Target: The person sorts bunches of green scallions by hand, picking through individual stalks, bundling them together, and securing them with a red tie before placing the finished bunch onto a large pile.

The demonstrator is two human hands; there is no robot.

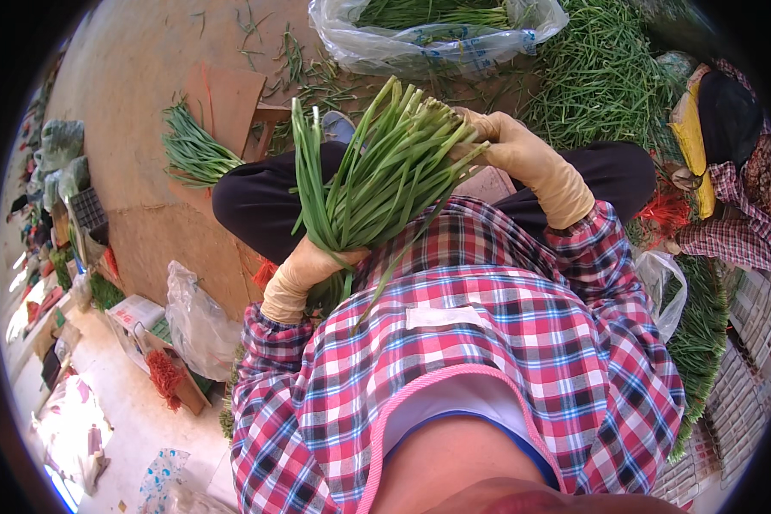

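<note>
My left hand (305,276), in a pale rubber glove, is closed around the leafy part of a bunch of long green stalks (372,186), likely garlic chives. The cut pale ends point up and away from me. At the right of those ends is my right hand (520,151), gloved the same way; its fingertips touch the cut ends, partly hidden behind them, so its grip is unclear. A smaller bunch of the same greens (199,151) lies by my left knee, on a brown board (225,96).
A clear plastic bag (437,48) holds greens ahead, beside a large loose heap of greens (597,83). Red ties (665,212) lie by my right knee, others (165,379) at lower left. Another person in plaid (726,241) sits at the right, near stacked bundles (697,340).
</note>
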